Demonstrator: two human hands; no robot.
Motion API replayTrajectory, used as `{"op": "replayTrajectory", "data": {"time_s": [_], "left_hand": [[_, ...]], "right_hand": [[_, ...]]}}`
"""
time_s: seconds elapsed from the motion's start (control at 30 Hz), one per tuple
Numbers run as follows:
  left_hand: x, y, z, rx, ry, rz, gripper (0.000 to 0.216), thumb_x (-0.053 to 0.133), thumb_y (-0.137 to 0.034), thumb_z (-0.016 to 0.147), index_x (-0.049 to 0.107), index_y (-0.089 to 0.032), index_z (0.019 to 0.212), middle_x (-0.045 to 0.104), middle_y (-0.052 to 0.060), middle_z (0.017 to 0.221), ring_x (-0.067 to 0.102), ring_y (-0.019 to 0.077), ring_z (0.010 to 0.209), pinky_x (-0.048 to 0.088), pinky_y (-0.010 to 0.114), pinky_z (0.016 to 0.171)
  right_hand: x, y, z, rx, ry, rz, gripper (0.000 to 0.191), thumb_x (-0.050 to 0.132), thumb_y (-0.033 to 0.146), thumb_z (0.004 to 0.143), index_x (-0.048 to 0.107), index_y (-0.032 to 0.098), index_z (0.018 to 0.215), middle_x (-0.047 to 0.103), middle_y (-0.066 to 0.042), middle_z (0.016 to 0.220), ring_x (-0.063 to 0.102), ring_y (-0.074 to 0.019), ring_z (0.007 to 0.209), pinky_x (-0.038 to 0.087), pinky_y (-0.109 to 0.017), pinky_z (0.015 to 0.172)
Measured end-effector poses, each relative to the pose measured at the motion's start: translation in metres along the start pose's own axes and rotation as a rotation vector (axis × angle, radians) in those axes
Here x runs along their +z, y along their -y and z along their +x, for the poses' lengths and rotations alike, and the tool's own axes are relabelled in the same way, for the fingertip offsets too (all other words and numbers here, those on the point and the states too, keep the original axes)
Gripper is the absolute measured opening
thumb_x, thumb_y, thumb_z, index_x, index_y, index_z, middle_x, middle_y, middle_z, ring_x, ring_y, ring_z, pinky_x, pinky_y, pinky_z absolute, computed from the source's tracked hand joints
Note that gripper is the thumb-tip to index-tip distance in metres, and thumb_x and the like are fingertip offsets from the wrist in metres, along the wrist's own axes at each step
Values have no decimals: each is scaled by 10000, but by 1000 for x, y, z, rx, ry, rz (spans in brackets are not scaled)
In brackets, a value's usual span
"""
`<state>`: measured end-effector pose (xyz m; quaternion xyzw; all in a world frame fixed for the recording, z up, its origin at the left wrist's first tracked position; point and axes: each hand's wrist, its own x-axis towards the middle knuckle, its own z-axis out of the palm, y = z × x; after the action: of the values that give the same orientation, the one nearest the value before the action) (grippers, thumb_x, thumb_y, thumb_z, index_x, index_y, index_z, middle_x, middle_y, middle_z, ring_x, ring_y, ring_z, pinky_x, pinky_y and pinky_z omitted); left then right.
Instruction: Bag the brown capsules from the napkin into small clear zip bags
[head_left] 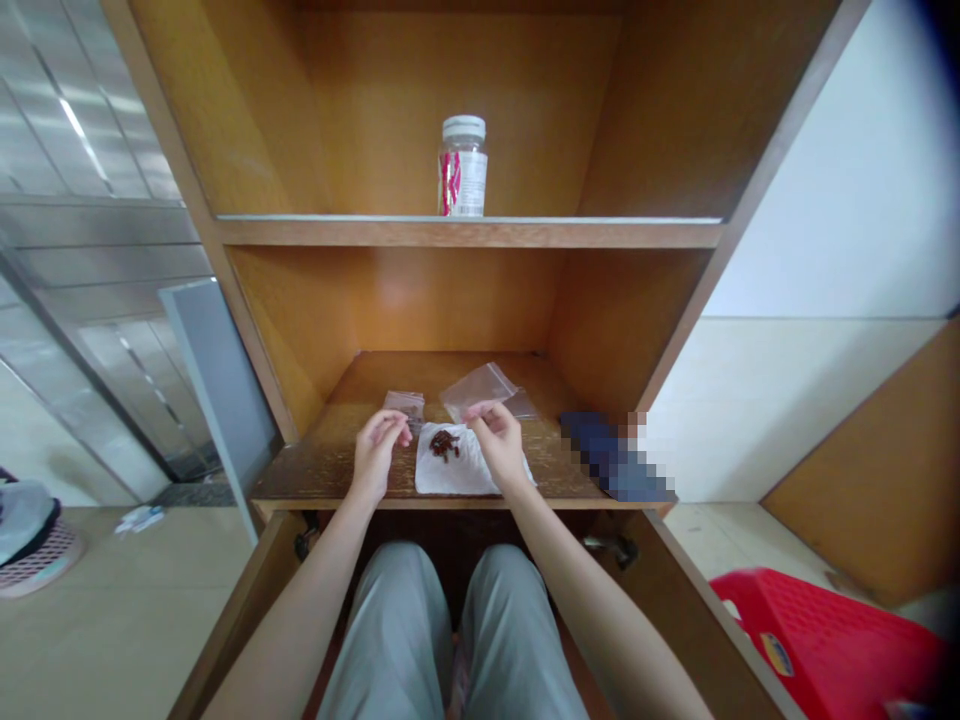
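The left hand [379, 455] and right hand [499, 445] hang just over a white tissue [465, 475] on a wood shelf [315, 470]. Each grip is pinched closed, and I cannot tell if it holds anything tiny. Dark red bits [445, 445] lie on the tissue. Just past it are a clear bag [478, 390] and a small packet [405, 405]. A blue thing [607, 450] lies to the right. Far up, a jar [463, 167] stands on a higher shelf [465, 233].

The camera is worn on the person's head. It looks forward and down from close above, over the grey trousers [397, 625], at the left hand [379, 455] and right hand [499, 445] by a wooden shelf [319, 470].
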<state>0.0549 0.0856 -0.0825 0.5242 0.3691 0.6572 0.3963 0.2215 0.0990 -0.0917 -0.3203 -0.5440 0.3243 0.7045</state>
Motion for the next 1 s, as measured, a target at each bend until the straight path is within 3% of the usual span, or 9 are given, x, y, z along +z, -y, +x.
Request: {"op": "replayTrajectory", "data": {"time_s": [0.13,0.33,0.43,0.53,0.67,0.87,1.0], "left_hand": [[17,-21,0,17,24,-199,125,554,-274,713,559,-166,776,560,7,719,545,116,706,441,257,703],[45,-31,-2,10,126,-228,107,571,-229,708,568,-161,791,575,14,722,556,124,707,437,259,701],[50,-28,-2,44,115,-135,80,571,-233,718,566,-167,763,573,-2,683,551,112,666,432,239,671],[47,-26,0,59,132,11,101,560,-263,733,562,-162,726,567,-10,636,544,110,627,428,233,641],[37,-24,5,58,257,256,168,518,-295,760,575,-150,697,590,5,616,548,122,602,431,242,621],[33,-25,12,119,394,609,169,522,-281,751,634,-154,759,660,43,766,589,155,728,432,259,688],[39,-29,12,184,414,730,178,525,-290,751,637,-153,727,659,38,730,578,146,689,417,246,648]], "right_hand": [[4,-4,-14,-46,100,-61,132,562,297,739,596,185,678,597,-25,746,545,-144,728,413,-268,676],[7,-11,-21,-103,167,-22,105,578,273,739,628,198,686,588,-29,771,543,-158,785,413,-288,722],[7,-11,-24,-48,129,8,109,565,283,751,623,194,727,595,-31,791,545,-155,778,417,-285,714],[7,-11,-24,43,7,15,153,546,315,763,603,186,822,597,-22,761,538,-137,693,422,-269,659],[7,-12,-23,67,-129,10,190,538,347,761,577,171,820,581,-14,722,526,-127,652,426,-256,624],[6,-22,-23,40,-65,2,164,578,316,734,614,174,809,622,-41,771,566,-149,709,446,-285,670],[5,-26,-23,-6,-30,-20,151,592,304,723,647,187,800,642,-51,796,584,-166,746,454,-307,698]]}}
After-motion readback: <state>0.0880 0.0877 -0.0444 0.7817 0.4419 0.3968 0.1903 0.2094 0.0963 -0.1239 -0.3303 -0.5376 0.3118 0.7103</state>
